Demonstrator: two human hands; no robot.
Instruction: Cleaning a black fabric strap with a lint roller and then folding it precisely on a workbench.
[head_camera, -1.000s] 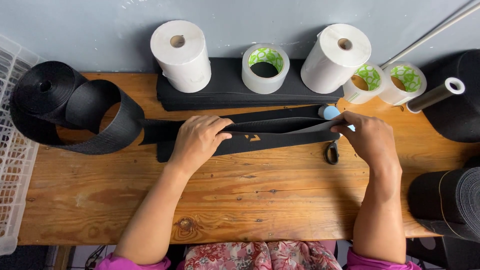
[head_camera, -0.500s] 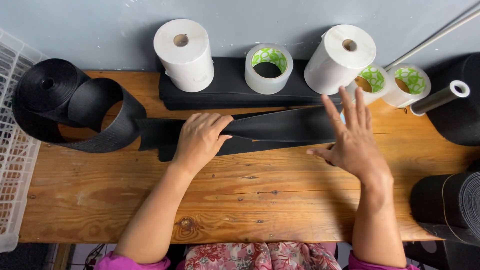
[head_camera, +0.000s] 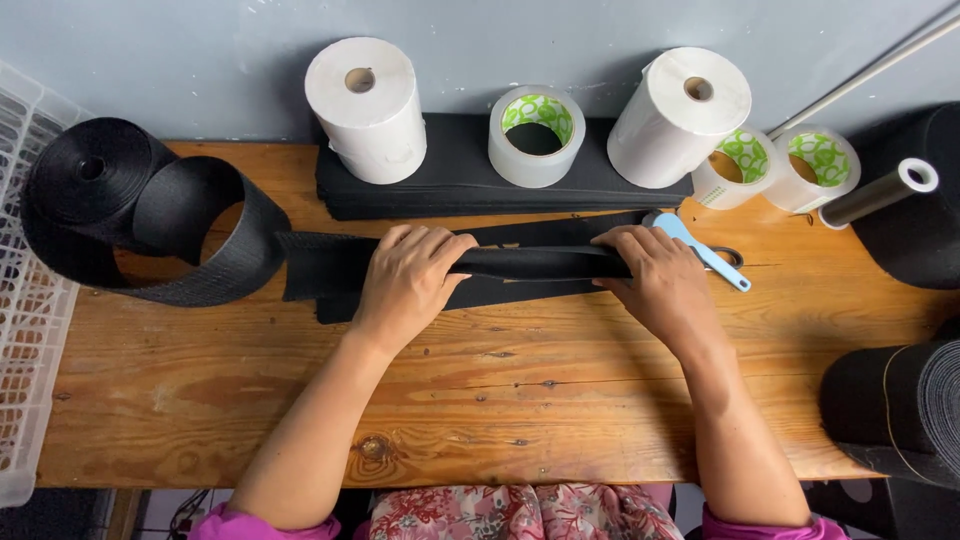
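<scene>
At table centre, black strip (head_camera: 530, 262): lay left to right across the wooden table (head_camera: 500, 400), doubled over lengthwise between the two hands, with a flatter layer showing beneath the raised fold.
Left hand (head_camera: 410, 282): pressed palm down on the strip's left part, fingers curled over the folded edge; closed on the strip.
Right hand (head_camera: 662, 282): rested on the strip's right end, fingers wrapped over the fold; likewise gripping the strip.
Done so far: seemingly drawn out from the black roll (head_camera: 95, 195) and folded along the stretch between the hands.
Left undone: apparently uncut, since ran on unbroken leftward through a loose loop to the roll; fold not carried past the left hand.
Scissors (head_camera: 708, 252): lay blue-handled just beside the right hand, touched by neither hand.
Black stack (head_camera: 450, 185): sat behind the strip against the wall, made up of flat dark pieces; number impossible to tell.
On the stack: stood two white paper rolls (head_camera: 365, 108) and one tape roll (head_camera: 537, 137).
Right of the stack: lay two further tape rolls (head_camera: 785, 165) and a metal tube (head_camera: 880, 195).
Far right: sat more dark rolls (head_camera: 900, 400), well apart from the hands.
Far left: stood a white basket (head_camera: 20, 320) beside the table edge.
</scene>
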